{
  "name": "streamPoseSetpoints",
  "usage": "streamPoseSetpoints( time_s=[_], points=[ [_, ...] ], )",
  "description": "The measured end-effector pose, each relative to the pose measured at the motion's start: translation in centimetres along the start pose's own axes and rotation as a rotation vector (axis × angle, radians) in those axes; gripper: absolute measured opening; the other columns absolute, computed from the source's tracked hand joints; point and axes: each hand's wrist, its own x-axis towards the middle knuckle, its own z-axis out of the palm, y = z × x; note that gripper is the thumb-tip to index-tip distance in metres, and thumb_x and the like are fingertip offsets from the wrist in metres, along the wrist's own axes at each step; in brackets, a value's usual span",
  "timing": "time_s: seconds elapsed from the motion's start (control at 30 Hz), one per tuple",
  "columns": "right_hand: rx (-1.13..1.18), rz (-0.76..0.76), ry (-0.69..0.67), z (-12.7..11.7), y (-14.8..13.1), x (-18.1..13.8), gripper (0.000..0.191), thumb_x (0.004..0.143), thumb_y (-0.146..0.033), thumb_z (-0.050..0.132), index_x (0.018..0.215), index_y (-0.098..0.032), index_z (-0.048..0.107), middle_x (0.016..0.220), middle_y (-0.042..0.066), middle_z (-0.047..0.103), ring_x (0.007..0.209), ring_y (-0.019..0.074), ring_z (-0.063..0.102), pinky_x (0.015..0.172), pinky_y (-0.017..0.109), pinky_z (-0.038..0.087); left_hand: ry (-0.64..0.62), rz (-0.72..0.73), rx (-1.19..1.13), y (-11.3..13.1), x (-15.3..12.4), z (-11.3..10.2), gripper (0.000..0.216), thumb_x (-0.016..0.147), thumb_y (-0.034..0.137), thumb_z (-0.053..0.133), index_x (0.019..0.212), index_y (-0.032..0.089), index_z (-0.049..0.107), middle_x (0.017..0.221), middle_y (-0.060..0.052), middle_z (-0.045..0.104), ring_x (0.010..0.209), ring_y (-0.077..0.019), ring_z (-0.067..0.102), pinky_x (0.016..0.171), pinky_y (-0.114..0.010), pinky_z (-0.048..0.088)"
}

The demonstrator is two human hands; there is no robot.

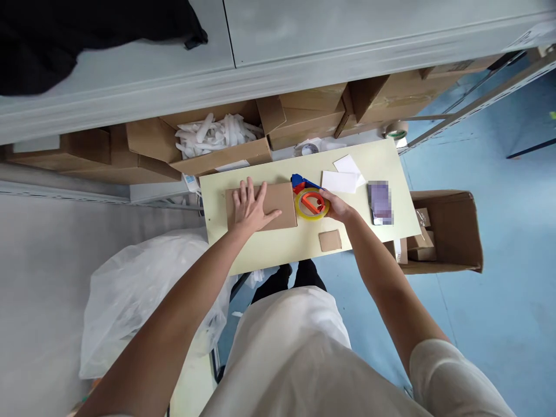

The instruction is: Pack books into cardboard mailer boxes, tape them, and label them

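Observation:
A closed brown cardboard box (280, 202) lies on the pale yellow table (273, 253). My left hand (251, 209) rests flat on its top with the fingers spread. At the box's right end, my right hand (334, 205) is closed on a tape dispenser (313, 202) with a blue and red head, an orange hub and a yellow-edged roll. The dispenser's head is by the box's upper right corner; whether its tape touches the cardboard I cannot tell. A small brown cardboard piece (330, 240) lies below the dispenser.
White cards (339, 181) and a phone (380, 202) lie on the table's right part. Behind stands an open carton of white strips (217, 136) under a grey shelf (304, 69). An open carton (452, 231) stands at right, a clear plastic bag (143, 284) at left.

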Motion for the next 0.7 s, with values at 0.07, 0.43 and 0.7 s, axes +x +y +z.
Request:
streamPoseSetpoints(
  time_s=[0.07,0.43,0.7],
  points=[
    [0.032,0.038,-0.067,-0.4,-0.4,0.2,0.041,0.076,-0.051,0.058,0.106,-0.025,0.057,0.103,0.007,0.067,0.098,0.0273,0.062,0.078,0.044,0.054,-0.003,0.110,0.006,1.0,1.2,-0.4,0.095,0.073,0.071,0.047,0.148,0.022,0.016,0.155,-0.017,0.008,0.139,-0.0401,0.008,0.107,-0.059,0.007],
    [-0.110,-0.065,-0.014,-1.4,1.3,-1.4,0.048,0.071,-0.034,0.066,0.116,-0.029,0.051,0.101,-0.001,0.063,0.082,0.0163,0.060,0.070,0.032,0.053,-0.029,0.030,-0.002,2.3,2.1,-0.3,0.097,0.068,0.072,0.052,0.146,0.025,0.022,0.129,-0.015,0.045,0.124,-0.0363,0.033,0.108,-0.058,0.003],
    [-0.487,0.084,-0.263,-6.4,0.2,-3.0,0.069,0.059,-0.013,0.062,0.125,-0.028,0.048,0.112,0.004,0.062,0.098,0.0234,0.061,0.082,0.039,0.052,-0.078,0.012,-0.011,2.5,2.2,-0.8,0.096,0.065,0.072,0.057,0.145,0.027,0.027,0.127,-0.013,0.046,0.122,-0.0353,0.035,0.107,-0.060,-0.002]
  ],
)
